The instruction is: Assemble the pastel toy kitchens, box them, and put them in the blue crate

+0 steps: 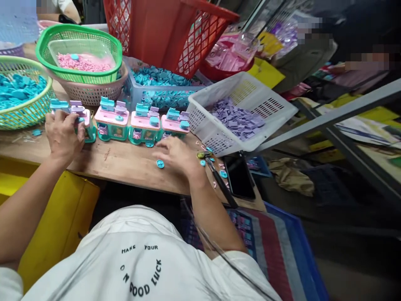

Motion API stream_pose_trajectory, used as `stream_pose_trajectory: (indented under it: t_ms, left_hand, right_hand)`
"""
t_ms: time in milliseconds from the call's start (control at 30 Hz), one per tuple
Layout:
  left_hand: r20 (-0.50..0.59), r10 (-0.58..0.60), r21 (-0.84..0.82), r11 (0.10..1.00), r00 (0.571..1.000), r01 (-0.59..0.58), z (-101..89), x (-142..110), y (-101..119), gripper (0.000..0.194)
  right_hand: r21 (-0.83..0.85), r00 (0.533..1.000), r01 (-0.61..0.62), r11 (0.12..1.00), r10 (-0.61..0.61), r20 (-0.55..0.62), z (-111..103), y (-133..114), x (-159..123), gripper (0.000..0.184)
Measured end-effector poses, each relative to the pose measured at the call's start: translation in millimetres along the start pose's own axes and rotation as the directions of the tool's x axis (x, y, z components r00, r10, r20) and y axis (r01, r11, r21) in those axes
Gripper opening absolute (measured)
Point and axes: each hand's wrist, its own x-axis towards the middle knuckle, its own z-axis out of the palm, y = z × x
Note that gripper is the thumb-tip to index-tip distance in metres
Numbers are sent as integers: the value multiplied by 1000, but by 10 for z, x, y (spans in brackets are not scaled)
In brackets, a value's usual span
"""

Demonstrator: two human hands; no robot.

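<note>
Four-sided plastic toys in pink and teal, with blue and purple parts on top, stand in a row on the wooden table. My left hand (64, 136) is wrapped around the leftmost toy (88, 121), hiding much of its front. To its right stand a second toy (112, 121), another toy (145, 125) and the rightmost toy (173, 124). In front of that last one, my right hand (177, 154) hovers low or rests, its fingers extended to the left; contact is hard to make out. A blue round piece (160, 164) lies just below its fingertips.
Behind the row are a green basket (117, 62), a clear bin (163, 88) of blue parts and a red basket (156, 37). A white basket (272, 100) holds purple pieces. A black-handled hammer (219, 177) and a phone (239, 175) lie at right.
</note>
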Motion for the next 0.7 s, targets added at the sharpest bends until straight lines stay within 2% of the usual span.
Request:
stream_pose_trajectory:
  t_ms: [67,100,200,267,300,333,367,400,433,467,500,533,600,700]
  left_hand:
    - [-3,-12,1,1000,1000,12,12,3,71,33]
    - [7,-25,13,1000,1000,25,13,-1,106,34]
    - [25,-45,37,998,999,44,26,-59,220,44]
    - [-23,40,16,999,999,-40,88,-137,338,54]
    - [-40,125,1,992,991,-125,147,-181,420,57]
    - [-23,239,-17,971,971,-239,228,-223,521,56]
    - [34,364,-42,931,931,-362,328,-259,637,53]
    - [131,489,-87,872,863,-481,443,-282,765,50]
    - [248,595,-150,803,765,-576,566,-291,896,48]
    - [348,646,-200,759,680,-619,688,-282,1023,44]
    - [423,650,-221,750,632,-624,801,-259,1137,40]
    - [475,626,-213,764,618,-610,895,-224,1233,36]
    - [547,557,-170,805,625,-568,1011,-148,1366,32]
    - [608,483,-132,844,630,-520,1016,-81,1440,35]
  right_hand:
    - [-38,988,-117,992,121,100,84,65,-213,23]
    - [-47,981,-154,987,159,115,136,63,-263,21]
    - [-6,983,-166,986,166,82,268,-15,-240,15]
    - [18,987,-149,989,147,61,316,-74,-156,14]
    - [25,989,-139,990,137,55,331,-96,-115,14]
    - [30,991,-125,992,123,48,342,-110,-80,14]
    - [37,994,-107,994,106,40,352,-118,-52,15]
    - [45,996,-90,995,89,27,362,-117,-33,16]
    - [58,997,-77,995,76,15,373,-107,-22,18]
    - [83,998,-69,994,68,5,386,-87,-18,20]
    - [123,998,-67,990,68,-6,403,-59,-20,22]
    - [176,997,-71,982,76,-21,423,-21,-24,23]
    - [306,992,-87,948,112,-65,480,73,-37,22]
    - [392,971,-85,916,164,-174,599,218,-52,21]
